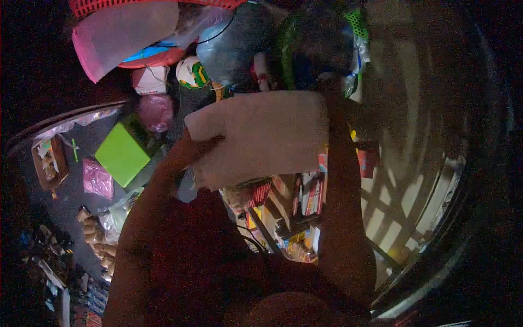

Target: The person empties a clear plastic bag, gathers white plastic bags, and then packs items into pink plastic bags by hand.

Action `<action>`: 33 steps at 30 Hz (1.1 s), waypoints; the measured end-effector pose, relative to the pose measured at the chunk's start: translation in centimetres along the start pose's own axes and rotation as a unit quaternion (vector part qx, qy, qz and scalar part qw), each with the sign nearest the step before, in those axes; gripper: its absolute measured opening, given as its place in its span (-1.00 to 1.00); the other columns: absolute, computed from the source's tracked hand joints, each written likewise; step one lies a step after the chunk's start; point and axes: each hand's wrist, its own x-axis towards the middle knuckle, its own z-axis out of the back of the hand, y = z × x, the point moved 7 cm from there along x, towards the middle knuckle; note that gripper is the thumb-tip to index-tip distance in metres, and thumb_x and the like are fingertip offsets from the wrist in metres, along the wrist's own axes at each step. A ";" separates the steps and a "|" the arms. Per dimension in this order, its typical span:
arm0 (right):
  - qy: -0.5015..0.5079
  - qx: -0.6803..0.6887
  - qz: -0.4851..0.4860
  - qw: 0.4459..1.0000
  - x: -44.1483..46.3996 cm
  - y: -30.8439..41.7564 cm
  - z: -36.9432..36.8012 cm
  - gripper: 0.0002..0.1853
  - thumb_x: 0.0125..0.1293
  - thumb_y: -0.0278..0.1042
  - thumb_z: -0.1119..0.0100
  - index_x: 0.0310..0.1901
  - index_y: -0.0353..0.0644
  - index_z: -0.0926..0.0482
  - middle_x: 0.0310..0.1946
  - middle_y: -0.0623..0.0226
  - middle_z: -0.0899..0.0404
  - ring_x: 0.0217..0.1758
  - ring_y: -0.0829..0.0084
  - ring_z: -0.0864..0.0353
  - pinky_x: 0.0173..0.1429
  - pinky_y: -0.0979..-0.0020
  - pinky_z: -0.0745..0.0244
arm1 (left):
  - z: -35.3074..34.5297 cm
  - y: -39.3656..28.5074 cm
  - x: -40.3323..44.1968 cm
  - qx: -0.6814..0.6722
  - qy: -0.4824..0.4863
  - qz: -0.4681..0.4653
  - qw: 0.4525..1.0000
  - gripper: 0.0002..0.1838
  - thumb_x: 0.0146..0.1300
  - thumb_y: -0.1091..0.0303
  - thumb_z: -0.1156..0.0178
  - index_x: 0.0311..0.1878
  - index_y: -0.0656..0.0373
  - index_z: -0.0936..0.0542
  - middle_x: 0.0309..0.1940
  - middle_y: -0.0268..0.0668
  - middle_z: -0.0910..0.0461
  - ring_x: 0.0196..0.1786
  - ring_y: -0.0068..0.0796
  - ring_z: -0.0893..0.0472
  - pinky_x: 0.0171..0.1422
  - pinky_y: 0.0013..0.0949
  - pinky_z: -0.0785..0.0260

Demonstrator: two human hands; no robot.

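Observation:
A pale, roughly rectangular sheet that looks like folded cloth (261, 136) is stretched between my two hands in front of my body. My left hand (202, 150) grips its left side, with the thumb lying over the front face. At the upper right edge of the sheet, my right hand (333, 101) is closed on it, though that hand is very dark and its fingers are hard to make out. Below the sheet, the dark red clothing (190, 245) on my body shows between my arms.
To the left are a bright green box (122, 155), a pink plastic packet (98, 179) and a small brown tray (49, 163). Beyond the sheet are a green-and-white ball (192, 73), a red basket (158, 6) and plastic bags. Shelves of colourful packets (299, 242) lie below; light is dim.

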 end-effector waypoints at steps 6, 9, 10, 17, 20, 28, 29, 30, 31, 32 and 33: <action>-0.065 0.050 0.000 0.997 -3.7 -0.5 7.4 -0.44 0.28 -0.14 0.04 0.24 -0.21 -0.15 0.12 0.06 -0.32 0.11 0.17 -0.37 0.15 0.20 -0.31 | -3.5 -5.9 6.0 0.064 0.001 -0.143 0.988 -0.52 0.11 0.21 -0.25 0.06 0.23 -0.44 -0.03 -0.15 -0.53 0.05 -0.37 -0.49 0.18 -0.29 -0.30; -0.110 0.072 0.010 0.991 -5.4 0.3 11.8 -0.45 0.28 -0.14 0.04 0.24 -0.21 -0.16 0.12 0.07 -0.32 0.11 0.17 -0.37 0.15 0.20 -0.32 | -8.4 -10.3 11.6 0.098 -0.047 -0.199 0.974 -0.51 0.13 0.15 -0.21 0.07 0.24 -0.43 -0.03 -0.11 -0.51 0.06 -0.28 -0.48 0.19 -0.26 -0.29; -0.121 0.079 0.019 0.989 -5.6 0.8 12.6 -0.45 0.28 -0.14 0.04 0.24 -0.21 -0.16 0.12 0.07 -0.32 0.11 0.17 -0.37 0.15 0.20 -0.32 | -10.4 -10.7 14.1 0.088 -0.076 -0.211 0.971 -0.49 0.13 0.15 -0.20 0.08 0.25 -0.42 -0.02 -0.10 -0.49 0.07 -0.26 -0.47 0.20 -0.25 -0.28; -0.070 0.103 0.105 0.987 1.2 3.5 3.9 -0.46 0.28 -0.14 0.04 0.23 -0.21 -0.17 0.11 0.07 -0.33 0.10 0.18 -0.38 0.14 0.21 -0.32 | -19.5 -4.5 28.6 0.075 -0.340 -0.196 0.917 -0.40 0.11 0.11 -0.17 0.14 0.29 -0.34 0.07 -0.01 -0.40 0.16 -0.10 -0.37 0.26 -0.22 -0.21; -0.002 0.051 0.088 0.995 3.7 2.9 -4.0 -0.46 0.29 -0.14 0.04 0.23 -0.21 -0.18 0.11 0.08 -0.33 0.10 0.19 -0.38 0.13 0.21 -0.33 | -20.5 -0.8 30.3 0.054 -0.282 -0.222 0.932 -0.38 0.11 0.11 -0.16 0.16 0.30 -0.30 0.10 0.01 -0.37 0.19 -0.06 -0.33 0.28 -0.21 -0.18; 0.015 -0.006 0.054 0.998 4.6 0.9 -7.5 -0.47 0.29 -0.14 0.04 0.22 -0.21 -0.19 0.10 0.08 -0.34 0.09 0.20 -0.39 0.12 0.21 -0.33 | -6.1 9.4 6.1 -0.035 -0.104 -0.054 0.993 -0.63 0.22 0.30 -0.03 0.08 0.20 -0.38 -0.02 -0.09 -0.45 0.07 -0.21 -0.42 0.15 -0.25 -0.29; 0.013 -0.009 0.053 0.998 5.1 0.9 -7.6 -0.47 0.29 -0.14 0.04 0.22 -0.20 -0.19 0.10 0.08 -0.34 0.09 0.20 -0.39 0.12 0.21 -0.34 | -3.4 13.6 1.9 -0.061 -0.124 0.017 0.990 -0.66 0.24 0.33 -0.01 0.07 0.19 -0.39 -0.04 -0.11 -0.46 0.05 -0.23 -0.43 0.13 -0.25 -0.30; 0.012 -0.012 0.053 0.998 5.8 1.1 -7.9 -0.48 0.29 -0.14 0.04 0.22 -0.20 -0.19 0.09 0.08 -0.34 0.09 0.21 -0.39 0.12 0.21 -0.34 | -0.6 18.3 -2.6 -0.088 -0.154 0.093 0.980 -0.69 0.25 0.35 0.01 0.05 0.18 -0.41 -0.06 -0.12 -0.47 0.03 -0.25 -0.45 0.11 -0.26 -0.32; 0.015 -0.015 0.057 0.998 6.1 1.4 -8.2 -0.48 0.29 -0.14 0.04 0.21 -0.20 -0.19 0.09 0.09 -0.34 0.09 0.21 -0.39 0.12 0.21 -0.34 | 1.8 22.7 -7.4 -0.090 -0.184 0.155 0.966 -0.72 0.27 0.38 0.02 0.04 0.16 -0.42 -0.08 -0.14 -0.49 0.01 -0.27 -0.46 0.09 -0.26 -0.34; 0.014 -0.017 0.057 0.998 6.6 1.6 -8.4 -0.48 0.29 -0.14 0.04 0.21 -0.20 -0.19 0.09 0.09 -0.34 0.09 0.21 -0.39 0.12 0.21 -0.34 | 4.2 27.2 -12.3 0.103 -0.174 0.165 0.965 -0.73 0.25 0.35 0.01 -0.02 0.22 -0.44 -0.16 -0.10 -0.52 -0.09 -0.21 -0.50 0.02 -0.25 -0.36; 0.023 -0.019 0.063 0.998 6.6 2.3 -9.0 -0.48 0.29 -0.14 0.04 0.21 -0.20 -0.19 0.09 0.09 -0.35 0.09 0.21 -0.39 0.12 0.22 -0.34 | 6.7 31.6 -17.3 0.292 -0.165 0.177 0.925 -0.73 0.23 0.32 -0.01 -0.07 0.27 -0.46 -0.24 -0.05 -0.55 -0.18 -0.14 -0.55 -0.06 -0.23 -0.38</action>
